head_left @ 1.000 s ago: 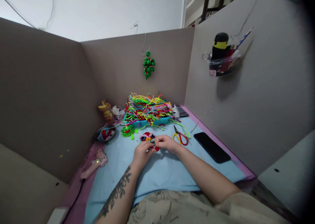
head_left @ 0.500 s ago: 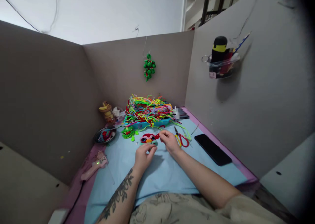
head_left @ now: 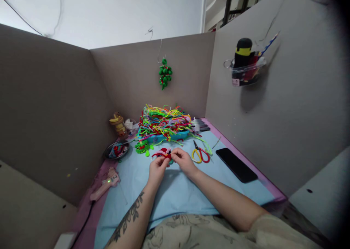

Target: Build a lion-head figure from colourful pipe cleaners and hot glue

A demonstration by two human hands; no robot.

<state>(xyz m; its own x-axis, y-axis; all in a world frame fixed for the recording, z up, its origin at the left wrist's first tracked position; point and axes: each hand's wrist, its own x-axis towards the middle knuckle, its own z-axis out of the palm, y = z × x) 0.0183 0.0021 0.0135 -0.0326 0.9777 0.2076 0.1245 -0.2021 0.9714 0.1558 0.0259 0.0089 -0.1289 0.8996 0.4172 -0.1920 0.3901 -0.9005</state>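
Red chenille piece (head_left: 168,156) is pinched between the fingertips of the left hand (head_left: 157,169) and the right hand (head_left: 185,161), the two close together above the middle of the blue-covered bench (head_left: 128,201). Just behind them, partly hidden by the fingers, is a red-and-pink chenille figure (head_left: 164,150); whether the held piece touches it cannot be determined. To its left lies a green chenille figure (head_left: 141,147), and beyond both a blue tray (head_left: 156,137) is heaped with multicoloured chenille stems (head_left: 165,119). Right of the hands, scissors (head_left: 203,156) with one yellow and one red handle lie with blades apart, near a black phone (head_left: 236,165). At far left are a dark bowl (head_left: 107,154) containing coloured pieces and a pink glue gun (head_left: 105,187), its green light lit. A green beaded-looking ornament (head_left: 165,73) hangs against the rear partition (head_left: 125,73).
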